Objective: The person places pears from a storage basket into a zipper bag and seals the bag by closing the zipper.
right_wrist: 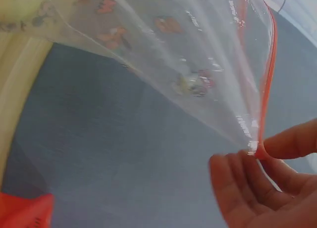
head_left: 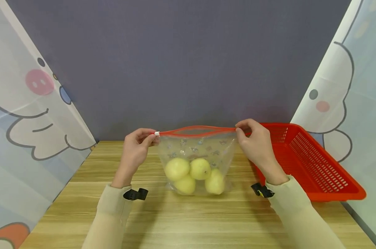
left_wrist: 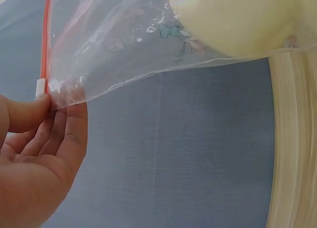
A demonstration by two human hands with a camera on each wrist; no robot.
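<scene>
A clear zip bag [head_left: 195, 148] with small printed figures and a red zip edge [head_left: 203, 127] hangs between both hands, its mouth parted in the middle. Several yellow-green round fruits [head_left: 177, 169], their kind not certain, lie in its bottom, close to the table. My left hand [head_left: 136, 147] pinches the left top corner beside the white slider [head_left: 157, 133]; the left wrist view shows the thumb against that slider [left_wrist: 40, 87]. At the opposite corner, my right hand [head_left: 257, 145] pinches the end of the red edge between thumb and fingers, also seen in the right wrist view.
A red plastic basket [head_left: 315, 166] with slotted walls stands on the right of the wooden table [head_left: 181, 221], close to my right forearm. Behind rises a dark grey panel [head_left: 188, 62]. Cartoon-printed curtains [head_left: 16, 138] flank the table on both sides.
</scene>
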